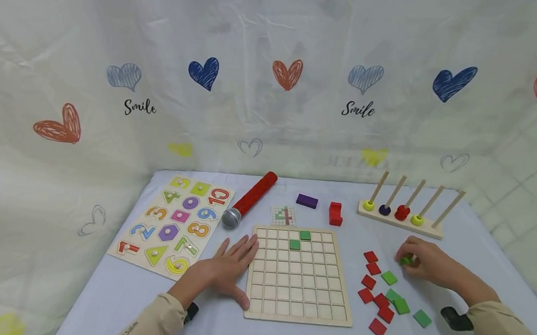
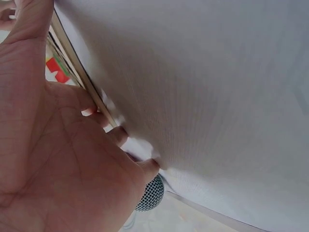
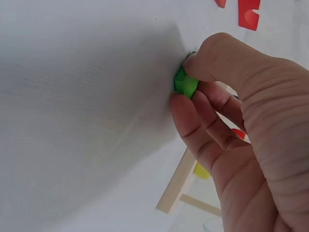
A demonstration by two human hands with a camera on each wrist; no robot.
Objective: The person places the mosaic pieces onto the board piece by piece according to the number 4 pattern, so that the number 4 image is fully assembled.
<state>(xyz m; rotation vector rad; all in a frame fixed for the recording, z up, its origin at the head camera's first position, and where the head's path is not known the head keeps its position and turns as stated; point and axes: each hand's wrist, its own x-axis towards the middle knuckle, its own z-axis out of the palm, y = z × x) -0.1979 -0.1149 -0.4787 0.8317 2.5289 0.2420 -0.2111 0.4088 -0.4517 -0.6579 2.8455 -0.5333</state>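
My left hand (image 1: 227, 270) lies with fingers spread along the left edge of a wooden grid board (image 1: 298, 319); in the left wrist view its fingertips touch the board's side. Two green tiles (image 1: 305, 236) sit in squares near the board's top. At the right, my right hand (image 1: 429, 263) pinches a green tile (image 3: 187, 86) between thumb and fingers, just at the tablecloth; whether it is more than one tile I cannot tell. Left of that hand lie loose red tiles (image 1: 377, 328) and loose green tiles (image 1: 422, 318), some overlapping.
A small pattern card (image 1: 284, 216) lies above the board, near a purple block (image 1: 307, 201) and a red block (image 1: 335, 214). A peg stand with rings (image 1: 399, 221) is at the back right. To the left are a red microphone (image 1: 251, 198) and a number puzzle (image 1: 170, 228).
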